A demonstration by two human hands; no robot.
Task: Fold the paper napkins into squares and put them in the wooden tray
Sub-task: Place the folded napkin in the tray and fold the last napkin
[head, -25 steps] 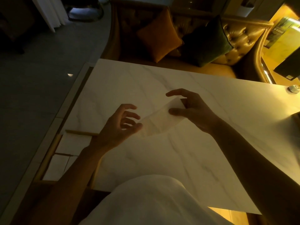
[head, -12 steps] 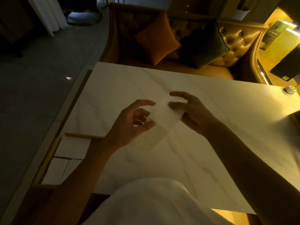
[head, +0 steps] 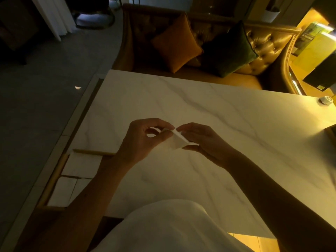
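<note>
The paper napkin is held just above the table, between the left hand and the right hand. Curled fingers of both pinch its opposite edges, the sheet partly folded. The likely fault is a crooked crease: thin paper folded unsupported can slip, so corners miss. The wooden tray, with folded napkins inside, lies by the table's near left corner.
</note>
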